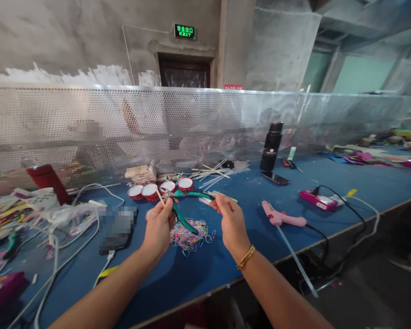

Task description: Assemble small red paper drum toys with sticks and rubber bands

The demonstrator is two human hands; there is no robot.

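Note:
In the head view, my left hand (160, 224) pinches a thin wooden stick (160, 197), close to the jaws of green-handled pliers (187, 224). The fingers of my right hand (229, 219) are closed on the end of the upper handle; the two handles are spread apart. Whether the jaws touch the stick cannot be made out. Beneath the pliers lies a pile of small coloured rubber bands (192, 237). Several small red-and-white drums (150, 191) stand in a row just behind my hands.
A pink glue gun (282, 217) lies right of my hands, its glue stick over the table edge. Farther back stand a black bottle (271, 148) and a phone (276, 178). Cables and a dark device (119, 230) lie left; a perforated metal screen (205, 123) runs behind.

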